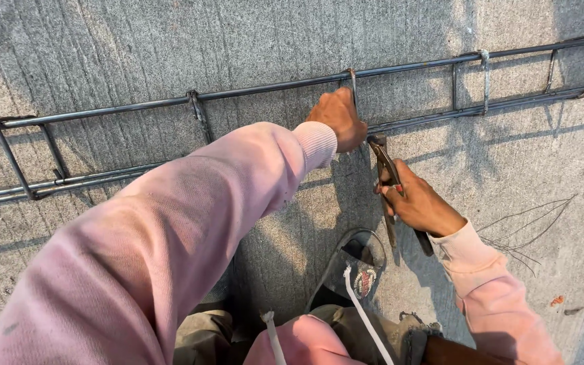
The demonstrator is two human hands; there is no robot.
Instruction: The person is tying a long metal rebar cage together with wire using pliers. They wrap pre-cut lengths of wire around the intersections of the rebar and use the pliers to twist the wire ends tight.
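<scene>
A long steel rebar cage (136,105) of parallel bars and square stirrups lies across the concrete ground. My left hand (338,118) is closed around the lower bar at a stirrup, near the middle of the cage. My right hand (417,203) grips the handles of rusty pincers (381,159), whose jaws touch the lower bar just right of my left hand. Both arms wear pink sleeves.
A bundle of thin tie wires (528,233) lies on the concrete to the right. A sandalled foot (359,267) and grey trousers show at the bottom, with white hood cords. The concrete (170,40) beyond the cage is bare and sunlit.
</scene>
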